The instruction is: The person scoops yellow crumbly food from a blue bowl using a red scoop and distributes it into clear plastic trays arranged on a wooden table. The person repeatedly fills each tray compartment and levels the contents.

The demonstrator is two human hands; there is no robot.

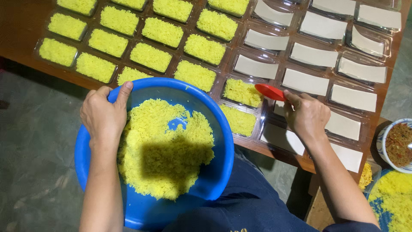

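Meanwhile, left hand (103, 117) clamped the blue basin (214, 172) rim at 10 o'clock; right hand (307, 116) pinched a red scoop (269, 91) over the bench (21, 25) trays (274, 129).

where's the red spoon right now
In the head view the red spoon is right of centre, held in the right hand above the clear trays, next to the last rice-filled tray and just beyond the blue basin.

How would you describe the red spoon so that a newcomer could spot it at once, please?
Start at the big blue basin of yellow rice, then look just right of its rim. The right hand holds the red spoon over the clear trays; it is the only red thing there.
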